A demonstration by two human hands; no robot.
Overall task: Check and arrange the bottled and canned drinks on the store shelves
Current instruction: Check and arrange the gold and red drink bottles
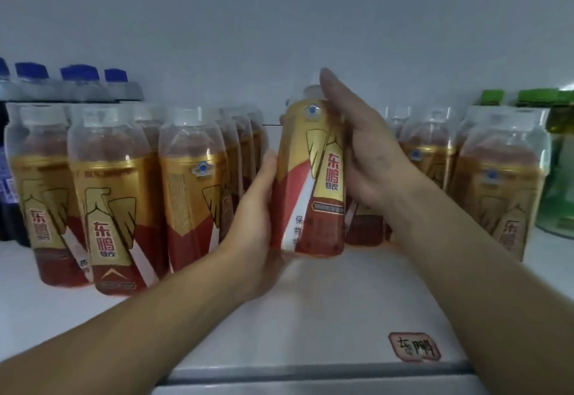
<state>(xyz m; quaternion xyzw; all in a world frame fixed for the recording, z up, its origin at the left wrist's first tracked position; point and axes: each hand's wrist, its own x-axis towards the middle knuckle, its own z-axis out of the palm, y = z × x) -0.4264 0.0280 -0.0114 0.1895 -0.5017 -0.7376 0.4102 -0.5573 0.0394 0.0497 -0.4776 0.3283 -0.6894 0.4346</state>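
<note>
A gold-and-red labelled drink bottle (310, 177) with a clear cap sits upright between both hands, its base just at the white shelf (326, 301). My left hand (251, 227) cups its lower left side. My right hand (363, 146) lies flat against its upper right side, fingers straight and pointing up past the cap. Rows of the same bottles stand to the left (108, 195) and to the right (497, 183), some with labels turned sideways.
Dark bottles with blue caps (77, 84) stand at the back left. Green bottles with green caps (559, 161) stand at the far right. A small red-edged price tag (414, 346) sits on the shelf's front lip. A white back wall rises behind the bottles.
</note>
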